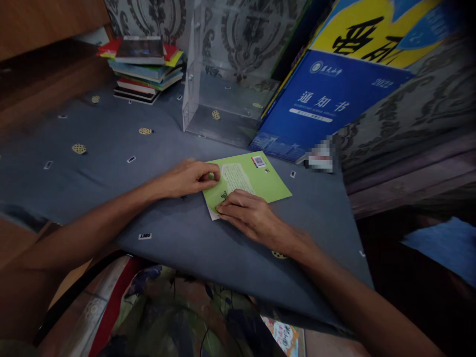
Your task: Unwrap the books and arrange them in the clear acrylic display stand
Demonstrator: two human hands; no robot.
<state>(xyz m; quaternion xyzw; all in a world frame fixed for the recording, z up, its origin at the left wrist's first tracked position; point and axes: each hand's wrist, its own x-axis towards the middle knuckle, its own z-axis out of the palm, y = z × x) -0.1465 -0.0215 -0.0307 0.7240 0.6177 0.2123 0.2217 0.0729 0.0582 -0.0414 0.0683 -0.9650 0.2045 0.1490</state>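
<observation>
A thin light-green book [275, 183] lies flat on the cloth-covered table, a barcode near its far corner and a pale block of text in its middle. At its left edge is my left hand [191, 177], fingers curled in with the tips against the cover. My right hand [256, 218] reaches over the near side, its fingers pressed together on the lower left corner, where a strip of white page shows. The right hand hides part of the book's near edge.
A stack of books [145, 74] stands at the back left. Behind the green book is a clear acrylic stand [219, 119]. Upright blue and yellow booklets [316, 104] lean at its right, beside a blurred-out item [323, 156]. The grey tablecloth [107, 173] ends at the right.
</observation>
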